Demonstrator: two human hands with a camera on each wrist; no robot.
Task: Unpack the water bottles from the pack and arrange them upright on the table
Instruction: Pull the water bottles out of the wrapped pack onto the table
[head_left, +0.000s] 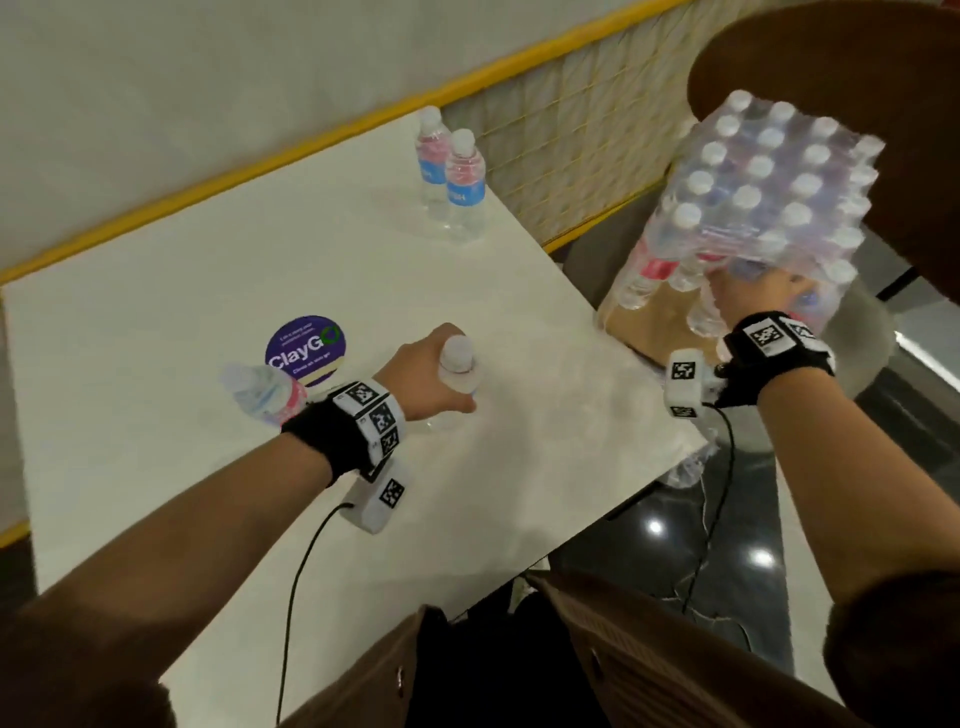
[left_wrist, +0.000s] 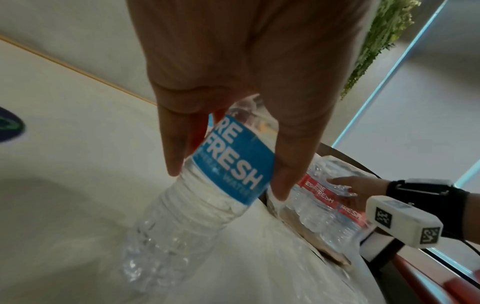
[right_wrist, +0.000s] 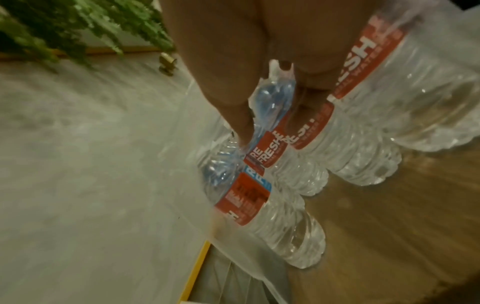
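My left hand (head_left: 441, 371) grips a clear water bottle (head_left: 458, 366) with a blue label around its upper body, standing on the white table (head_left: 208, 260); the left wrist view shows thumb and fingers (left_wrist: 283, 185) around that bottle (left_wrist: 182, 226). Two bottles (head_left: 452, 182) stand upright at the table's far edge. Another bottle (head_left: 262, 392) sits beside my left wrist, partly hidden. The shrink-wrapped pack (head_left: 769, 192) stands to the right of the table. My right hand (head_left: 748, 296) reaches into its torn side and holds one red-labelled bottle (right_wrist: 270, 152) between thumb and fingers (right_wrist: 239, 127).
A round purple sticker (head_left: 306, 351) lies on the table. The pack rests on a wooden seat (head_left: 649, 322). Loose plastic wrap (head_left: 691, 467) hangs at the table's right corner. A dark round tabletop (head_left: 831, 62) overhangs the pack. A tiled wall with yellow trim (head_left: 545, 130) borders the far side.
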